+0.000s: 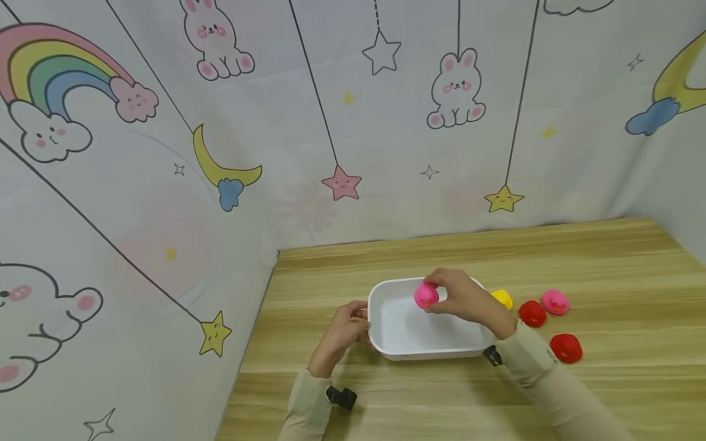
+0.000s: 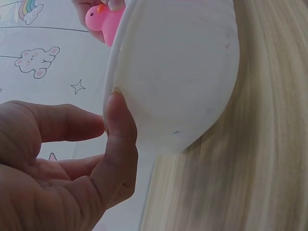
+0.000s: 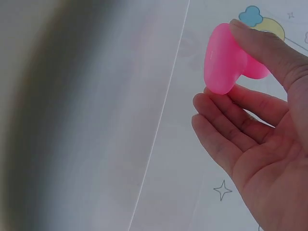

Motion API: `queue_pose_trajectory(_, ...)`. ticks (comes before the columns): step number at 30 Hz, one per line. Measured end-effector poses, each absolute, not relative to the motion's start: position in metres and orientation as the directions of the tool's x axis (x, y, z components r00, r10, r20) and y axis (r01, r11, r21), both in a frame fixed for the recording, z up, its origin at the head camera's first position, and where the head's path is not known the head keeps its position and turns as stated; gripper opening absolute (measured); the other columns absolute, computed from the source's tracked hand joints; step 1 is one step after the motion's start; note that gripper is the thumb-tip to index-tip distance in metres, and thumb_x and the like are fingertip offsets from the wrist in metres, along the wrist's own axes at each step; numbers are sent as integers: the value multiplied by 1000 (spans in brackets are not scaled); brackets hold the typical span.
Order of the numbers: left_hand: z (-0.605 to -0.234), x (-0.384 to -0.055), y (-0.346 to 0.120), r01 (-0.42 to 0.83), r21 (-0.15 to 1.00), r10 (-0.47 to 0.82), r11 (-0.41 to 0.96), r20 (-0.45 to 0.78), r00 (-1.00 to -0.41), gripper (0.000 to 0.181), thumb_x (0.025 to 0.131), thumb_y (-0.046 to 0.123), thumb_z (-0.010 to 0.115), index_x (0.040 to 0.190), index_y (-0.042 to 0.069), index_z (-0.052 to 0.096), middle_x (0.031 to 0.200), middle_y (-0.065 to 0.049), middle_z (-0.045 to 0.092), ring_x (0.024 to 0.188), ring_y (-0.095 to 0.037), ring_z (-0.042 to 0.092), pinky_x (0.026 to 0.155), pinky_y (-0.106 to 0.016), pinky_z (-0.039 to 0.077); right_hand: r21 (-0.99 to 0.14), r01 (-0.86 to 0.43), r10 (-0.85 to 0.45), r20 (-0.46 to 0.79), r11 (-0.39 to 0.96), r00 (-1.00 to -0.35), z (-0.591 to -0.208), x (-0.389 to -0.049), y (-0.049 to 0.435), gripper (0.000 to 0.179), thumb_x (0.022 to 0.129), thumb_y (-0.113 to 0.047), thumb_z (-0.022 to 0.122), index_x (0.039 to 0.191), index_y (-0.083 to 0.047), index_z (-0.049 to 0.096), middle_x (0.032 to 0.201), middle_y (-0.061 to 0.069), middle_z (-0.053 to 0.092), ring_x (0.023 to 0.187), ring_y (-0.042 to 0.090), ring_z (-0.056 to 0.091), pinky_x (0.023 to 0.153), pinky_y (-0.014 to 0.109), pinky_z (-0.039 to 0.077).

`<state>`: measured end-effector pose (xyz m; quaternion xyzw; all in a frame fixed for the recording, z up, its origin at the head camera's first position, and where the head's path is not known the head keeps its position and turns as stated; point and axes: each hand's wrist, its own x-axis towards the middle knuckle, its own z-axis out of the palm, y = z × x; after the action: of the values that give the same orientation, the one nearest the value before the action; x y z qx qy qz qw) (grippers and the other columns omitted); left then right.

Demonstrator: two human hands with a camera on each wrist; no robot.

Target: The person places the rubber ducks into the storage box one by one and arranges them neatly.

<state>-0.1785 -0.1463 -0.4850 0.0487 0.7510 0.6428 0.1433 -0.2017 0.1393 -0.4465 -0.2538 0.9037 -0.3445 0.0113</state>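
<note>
A white rectangular plastic tub (image 1: 399, 327) stands on the wooden table. My left hand (image 1: 343, 331) holds its left end; in the left wrist view the thumb and a finger pinch the tub's rim (image 2: 110, 79). Over the inside of the tub, my right hand (image 1: 466, 298) pinches a pink rubber duck (image 1: 425, 297) between thumb and fingertips. The right wrist view shows that duck (image 3: 222, 62) from below, with the other fingers stretched out beneath it. In the head view the duck's orange beak faces the camera side.
Right of the tub lie a yellow toy (image 1: 502, 299), partly hidden by my right hand, another pink duck (image 1: 555, 302), and two red toys, one farther back (image 1: 532, 313) and one nearer (image 1: 566, 348). A printed cloth wall (image 1: 386, 214) borders the table's back and left.
</note>
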Motion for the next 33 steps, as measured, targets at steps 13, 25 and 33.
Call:
queue_pose_trajectory(13, -482, -177, -149, -113, 979, 250, 167, -153, -956, 52, 83, -13, 56, 134, -19, 48, 101, -20, 54, 72, -18, 58, 58, -33, 63, -609, -498, -534, 140, 617, -834, -440, -203, 122, 44, 78, -18, 88, 114, 0, 70, 103, 2, 67, 91, 17, 60, 80, 31, 58)
queue_pose_trajectory(25, -481, -177, -148, -123, 978, 268, 167, -165, -949, 50, 85, -12, 57, 134, -18, 49, 101, -18, 52, 70, -16, 58, 56, -28, 61, -604, -471, -549, 65, 642, -833, -433, -199, 127, 43, 79, -19, 88, 114, -2, 71, 102, 0, 65, 89, 18, 58, 77, 29, 56)
queue_pose_trajectory(33, -483, -176, -150, -122, 980, 273, 154, -161, -949, 50, 85, -13, 57, 133, -18, 49, 100, -17, 52, 69, -16, 58, 55, -27, 60, -577, -486, -566, 50, 656, -823, -422, -200, 121, 45, 79, -20, 88, 116, -2, 71, 106, 3, 66, 94, 22, 60, 79, 32, 59)
